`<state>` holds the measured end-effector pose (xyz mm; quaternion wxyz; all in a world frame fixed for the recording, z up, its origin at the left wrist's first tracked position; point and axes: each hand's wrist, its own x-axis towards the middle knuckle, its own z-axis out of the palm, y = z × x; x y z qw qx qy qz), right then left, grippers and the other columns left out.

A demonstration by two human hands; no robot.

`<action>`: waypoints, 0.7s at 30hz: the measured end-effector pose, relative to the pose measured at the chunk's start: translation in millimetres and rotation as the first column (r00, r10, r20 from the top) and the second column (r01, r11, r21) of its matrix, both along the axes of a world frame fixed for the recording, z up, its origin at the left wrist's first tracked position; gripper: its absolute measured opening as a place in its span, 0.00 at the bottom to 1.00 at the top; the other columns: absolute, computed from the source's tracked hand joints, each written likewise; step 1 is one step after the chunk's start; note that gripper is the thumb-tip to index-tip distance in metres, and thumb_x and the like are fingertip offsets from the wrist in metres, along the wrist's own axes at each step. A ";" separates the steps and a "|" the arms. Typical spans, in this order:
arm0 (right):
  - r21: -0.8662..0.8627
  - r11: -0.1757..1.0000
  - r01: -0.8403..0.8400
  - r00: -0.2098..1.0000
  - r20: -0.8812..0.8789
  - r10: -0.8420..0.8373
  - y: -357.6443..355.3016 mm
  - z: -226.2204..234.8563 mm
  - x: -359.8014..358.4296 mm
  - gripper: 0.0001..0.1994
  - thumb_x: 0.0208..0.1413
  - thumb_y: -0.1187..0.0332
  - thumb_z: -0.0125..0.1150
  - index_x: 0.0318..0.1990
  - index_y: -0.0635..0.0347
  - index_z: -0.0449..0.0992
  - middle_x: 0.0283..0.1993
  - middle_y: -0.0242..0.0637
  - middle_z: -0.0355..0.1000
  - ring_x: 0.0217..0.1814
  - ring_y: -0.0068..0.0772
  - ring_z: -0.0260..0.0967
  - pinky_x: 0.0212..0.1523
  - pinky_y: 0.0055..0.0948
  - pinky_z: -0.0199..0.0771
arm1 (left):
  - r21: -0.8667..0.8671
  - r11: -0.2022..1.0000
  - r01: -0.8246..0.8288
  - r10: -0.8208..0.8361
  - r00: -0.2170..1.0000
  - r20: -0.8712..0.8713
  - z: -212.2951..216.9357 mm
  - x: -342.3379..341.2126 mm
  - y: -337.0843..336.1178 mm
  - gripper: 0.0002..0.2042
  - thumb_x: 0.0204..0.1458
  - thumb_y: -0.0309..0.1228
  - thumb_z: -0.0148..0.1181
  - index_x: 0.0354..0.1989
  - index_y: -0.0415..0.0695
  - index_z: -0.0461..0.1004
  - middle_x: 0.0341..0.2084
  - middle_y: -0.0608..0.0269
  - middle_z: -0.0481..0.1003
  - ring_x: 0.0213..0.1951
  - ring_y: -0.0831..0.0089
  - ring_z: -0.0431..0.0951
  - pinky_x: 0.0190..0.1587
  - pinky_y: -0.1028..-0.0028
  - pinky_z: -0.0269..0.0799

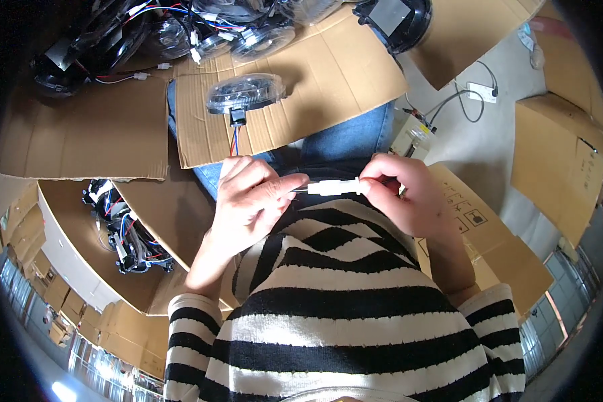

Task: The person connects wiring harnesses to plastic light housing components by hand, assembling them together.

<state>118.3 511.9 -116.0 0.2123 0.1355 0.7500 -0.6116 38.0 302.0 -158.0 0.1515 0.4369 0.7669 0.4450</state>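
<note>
In front of my body, a white plastic wire connector [333, 187] spans the gap between my two hands. My left hand [251, 194] is closed, thumb and forefinger pinching the thin wires at the connector's left end. The fingers of my right hand [402, 191] are pinched around its right end, where dark wires partly show. Beyond my left hand, a round clear-lensed lamp [244, 94] lies on a cardboard flap [301, 127] over my knees. Its coloured wires [235, 142] run from a black plug down behind my left hand, where they are hidden.
More lamps and wiring [228, 37] are heaped at the far left, and a black lamp housing [398, 23] sits at the far edge. A carton [80, 234] holding wired parts stands left. To the right are a small beige electrical unit [412, 137], cables [472, 100] and another carton [556, 161].
</note>
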 end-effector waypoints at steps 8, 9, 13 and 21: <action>0.067 0.998 0.008 1.000 -0.028 -0.006 -0.9 -14.5 10.0 0.03 0.44 0.74 0.50 0.24 0.64 0.66 0.18 0.34 0.62 0.18 0.22 0.59 0.19 0.20 0.56 | -0.032 0.999 -0.032 0.029 0.997 -0.074 -1.4 11.3 4.1 0.08 0.37 0.28 0.54 0.29 0.45 0.74 0.13 0.70 0.60 0.19 0.74 0.60 0.26 0.75 0.52; 0.060 0.998 -0.010 1.000 0.006 0.009 1.7 -15.3 9.4 0.03 0.44 0.74 0.50 0.25 0.64 0.67 0.17 0.33 0.61 0.18 0.19 0.57 0.19 0.19 0.55 | -0.038 0.999 -0.039 0.037 0.998 -0.056 -1.3 10.5 4.2 0.08 0.37 0.27 0.54 0.29 0.45 0.74 0.13 0.70 0.60 0.18 0.74 0.60 0.26 0.75 0.52; 0.037 0.986 0.161 0.980 -0.123 -0.156 18.1 -18.4 6.5 0.03 0.45 0.74 0.51 0.24 0.63 0.67 0.17 0.29 0.61 0.18 0.15 0.54 0.18 0.17 0.52 | 0.035 0.968 -0.249 0.241 0.957 0.160 5.1 5.0 -5.8 0.08 0.39 0.27 0.55 0.30 0.40 0.73 0.13 0.67 0.63 0.17 0.75 0.60 0.24 0.77 0.52; 0.019 0.991 0.129 0.986 -0.105 -0.126 13.7 -19.8 11.8 0.04 0.45 0.73 0.50 0.26 0.64 0.68 0.16 0.30 0.62 0.18 0.15 0.53 0.19 0.17 0.53 | 0.537 0.509 -0.673 0.812 0.583 -0.038 109.5 -21.8 -119.5 0.13 0.50 0.32 0.40 0.37 0.36 0.65 0.32 0.55 0.67 0.33 0.69 0.69 0.39 0.71 0.66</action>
